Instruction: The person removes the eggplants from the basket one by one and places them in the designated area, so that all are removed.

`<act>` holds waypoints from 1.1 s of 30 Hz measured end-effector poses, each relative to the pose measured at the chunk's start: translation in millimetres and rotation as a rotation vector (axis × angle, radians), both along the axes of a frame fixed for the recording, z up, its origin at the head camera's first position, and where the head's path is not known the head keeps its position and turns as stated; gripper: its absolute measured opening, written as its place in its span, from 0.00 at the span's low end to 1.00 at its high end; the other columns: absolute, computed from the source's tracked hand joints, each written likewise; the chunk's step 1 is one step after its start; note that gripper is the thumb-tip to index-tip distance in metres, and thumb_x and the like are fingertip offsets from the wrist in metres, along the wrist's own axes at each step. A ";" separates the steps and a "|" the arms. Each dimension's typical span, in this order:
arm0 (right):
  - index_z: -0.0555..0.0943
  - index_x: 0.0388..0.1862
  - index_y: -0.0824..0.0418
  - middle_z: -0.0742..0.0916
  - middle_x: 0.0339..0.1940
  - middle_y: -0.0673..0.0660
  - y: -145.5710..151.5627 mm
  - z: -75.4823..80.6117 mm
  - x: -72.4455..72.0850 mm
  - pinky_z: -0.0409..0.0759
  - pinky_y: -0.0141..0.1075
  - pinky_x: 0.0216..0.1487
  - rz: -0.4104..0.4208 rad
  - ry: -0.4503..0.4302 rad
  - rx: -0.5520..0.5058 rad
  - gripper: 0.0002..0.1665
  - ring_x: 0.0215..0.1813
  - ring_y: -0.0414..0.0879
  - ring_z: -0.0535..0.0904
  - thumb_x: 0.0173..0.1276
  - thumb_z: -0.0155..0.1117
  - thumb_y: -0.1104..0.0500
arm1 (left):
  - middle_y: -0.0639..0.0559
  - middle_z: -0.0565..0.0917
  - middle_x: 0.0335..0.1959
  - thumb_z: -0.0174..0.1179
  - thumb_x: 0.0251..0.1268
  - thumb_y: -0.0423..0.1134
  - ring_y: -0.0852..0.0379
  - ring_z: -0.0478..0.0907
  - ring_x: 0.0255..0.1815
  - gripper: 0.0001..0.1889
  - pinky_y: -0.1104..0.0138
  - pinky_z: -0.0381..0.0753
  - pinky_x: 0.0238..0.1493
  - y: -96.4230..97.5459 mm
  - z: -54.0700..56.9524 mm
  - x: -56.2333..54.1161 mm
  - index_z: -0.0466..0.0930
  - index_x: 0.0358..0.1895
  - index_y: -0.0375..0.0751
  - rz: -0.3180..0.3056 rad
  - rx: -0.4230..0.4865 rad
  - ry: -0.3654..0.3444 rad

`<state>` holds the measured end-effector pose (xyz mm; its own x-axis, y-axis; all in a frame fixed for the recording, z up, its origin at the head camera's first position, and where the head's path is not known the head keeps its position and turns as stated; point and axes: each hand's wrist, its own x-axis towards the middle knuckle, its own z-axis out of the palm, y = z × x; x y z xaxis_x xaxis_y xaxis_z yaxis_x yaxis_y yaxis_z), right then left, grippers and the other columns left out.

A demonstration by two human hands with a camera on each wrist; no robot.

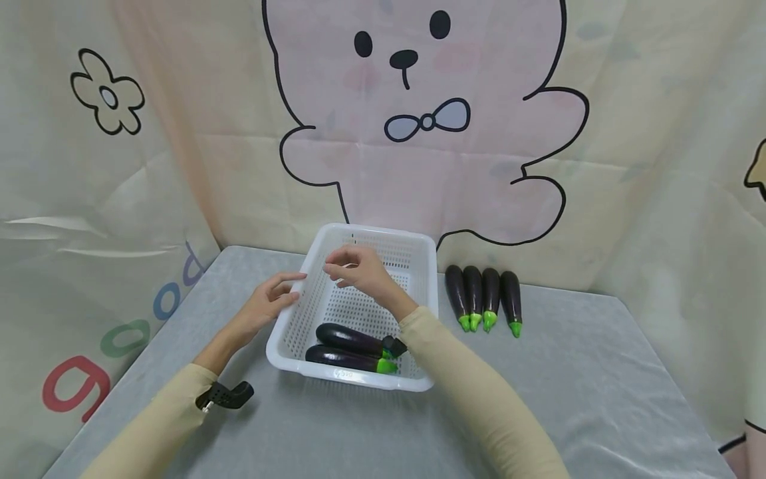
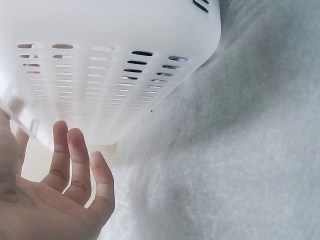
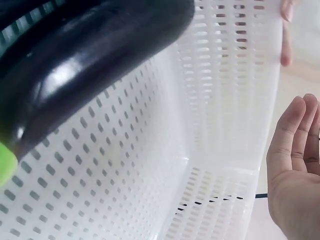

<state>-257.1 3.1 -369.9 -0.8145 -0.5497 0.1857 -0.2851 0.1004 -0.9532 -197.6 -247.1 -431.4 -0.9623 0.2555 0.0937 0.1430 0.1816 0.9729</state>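
Note:
A white perforated plastic basket (image 1: pixel 353 380) sits on the table. Two dark purple eggplants with green stem ends lie along its near side, the rear eggplant (image 1: pixel 347 338) beside the front eggplant (image 1: pixel 341 358). My left hand (image 1: pixel 266 307) touches the basket's left rim with thumb and fingertips. In the left wrist view its other fingers (image 2: pixel 79 165) are spread loosely outside the wall. Above the basket, toward its far left part, is my right hand (image 1: pixel 366 274), fingers loosely bent and holding nothing. The right wrist view shows an eggplant (image 3: pixel 100 65) large in front of the basket floor.
Several more eggplants (image 1: pixel 473 296) lie side by side right of the basket, near the table's back edge. A grey cloth (image 1: pixel 574 392) covers the table. Curtains with a printed bear (image 1: pixel 413 173) hang behind and at both sides. Each wrist wears a dark camera strap.

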 end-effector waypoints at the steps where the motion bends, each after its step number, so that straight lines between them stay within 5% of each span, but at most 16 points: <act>1: 0.84 0.51 0.66 0.87 0.45 0.56 -0.8 -0.5 1.2 0.84 0.43 0.43 0.002 -0.002 0.012 0.14 0.44 0.54 0.84 0.73 0.69 0.59 | 0.27 0.74 0.61 0.57 0.78 0.38 0.38 0.79 0.52 0.24 0.53 0.82 0.45 0.4 -0.1 -0.2 0.67 0.72 0.39 0.000 -0.002 0.003; 24: 0.84 0.52 0.65 0.86 0.45 0.58 -9.0 -15.8 15.8 0.84 0.47 0.43 0.035 -0.045 0.173 0.17 0.46 0.50 0.83 0.71 0.70 0.56 | 0.29 0.74 0.62 0.58 0.78 0.42 0.36 0.79 0.53 0.25 0.49 0.82 0.46 2.8 -0.1 1.6 0.67 0.73 0.44 0.029 -0.061 -0.003; 33: 0.81 0.53 0.66 0.87 0.43 0.58 -5.2 -16.9 10.6 0.84 0.47 0.44 0.089 -0.116 0.279 0.20 0.51 0.62 0.83 0.69 0.72 0.56 | 0.28 0.74 0.61 0.56 0.79 0.41 0.38 0.80 0.51 0.24 0.51 0.82 0.45 1.1 0.4 2.6 0.66 0.73 0.42 0.022 -0.049 0.009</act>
